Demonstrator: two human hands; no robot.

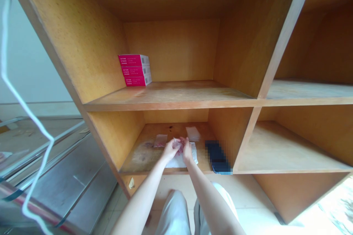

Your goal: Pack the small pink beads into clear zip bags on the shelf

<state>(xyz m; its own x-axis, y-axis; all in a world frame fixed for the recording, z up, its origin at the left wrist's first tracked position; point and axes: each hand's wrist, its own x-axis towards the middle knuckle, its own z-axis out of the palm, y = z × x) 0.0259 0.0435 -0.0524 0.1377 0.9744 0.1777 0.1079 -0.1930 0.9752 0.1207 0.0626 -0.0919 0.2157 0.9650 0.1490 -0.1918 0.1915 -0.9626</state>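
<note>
The left hand (171,148) and the right hand (188,150) are held together at the near edge of the lower shelf (140,156), inside a wooden compartment. The fingers (182,141) of both hands are closed on a small translucent pinkish packet (178,144). The hands partly hide the packet, so its contents cannot be identified.

The packet is held just above a white sheet (180,161), which lies on the shelf directly beneath the hands. A transparent sachet (160,140) lies to the left of the hands, and a pale sachet (192,133) lies farther back on the right. A dark object (217,156) lies to the right of the sheet; it is blurred and cannot be identified.

On the upper shelf (176,93), three stacked magenta boxes (135,70) stand against the left wall. A white cable (4,62) hangs at the far left of the view, beside a steel cabinet (66,191). The person's grey trousers (173,214) appear below the arms.
</note>
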